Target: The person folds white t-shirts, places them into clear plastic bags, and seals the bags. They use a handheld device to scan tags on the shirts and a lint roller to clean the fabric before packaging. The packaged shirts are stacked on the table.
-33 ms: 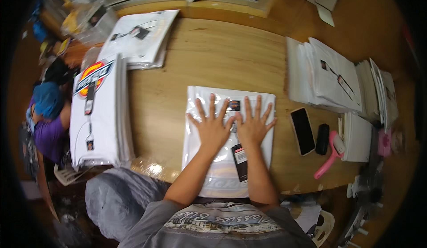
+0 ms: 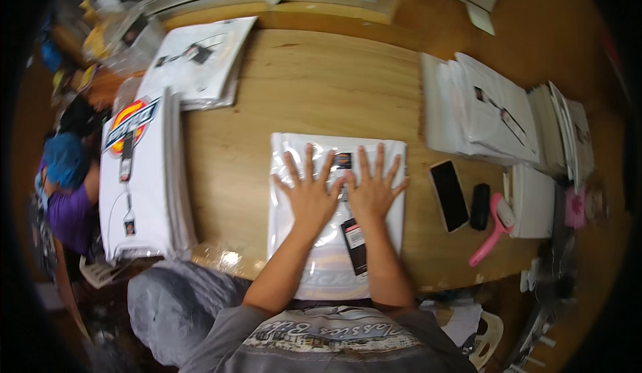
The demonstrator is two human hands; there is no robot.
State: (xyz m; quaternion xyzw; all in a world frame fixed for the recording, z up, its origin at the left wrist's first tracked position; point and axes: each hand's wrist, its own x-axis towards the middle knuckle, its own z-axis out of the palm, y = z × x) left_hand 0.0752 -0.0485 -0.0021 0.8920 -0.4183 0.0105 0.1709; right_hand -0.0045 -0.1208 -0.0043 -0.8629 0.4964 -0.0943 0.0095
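A folded white T-shirt in a clear plastic bag (image 2: 284, 206) lies on the wooden table in front of me. My left hand (image 2: 311, 196) presses flat on its upper left part, fingers spread. Beside it, my right hand (image 2: 371, 192) also lies flat with spread fingers, and the two thumbs nearly meet at the middle. Under the right forearm's edge shows a black hang tag (image 2: 355, 247) with a white label. A small dark label (image 2: 343, 161) sits between the fingertips. Through the plastic near my body, a faint print shows.
On the left stand a stack of folded white shirts (image 2: 144, 199) and a bagged pile (image 2: 190, 72). At right are more bagged shirts (image 2: 498, 115), a phone (image 2: 449, 196), a black case (image 2: 479, 207) and a pink-handled tool (image 2: 487, 244). A person in purple (image 2: 70, 212) is at far left.
The whole view has shifted slightly, so things appear a little further left. Both hands stay spread flat on the bagged shirt.
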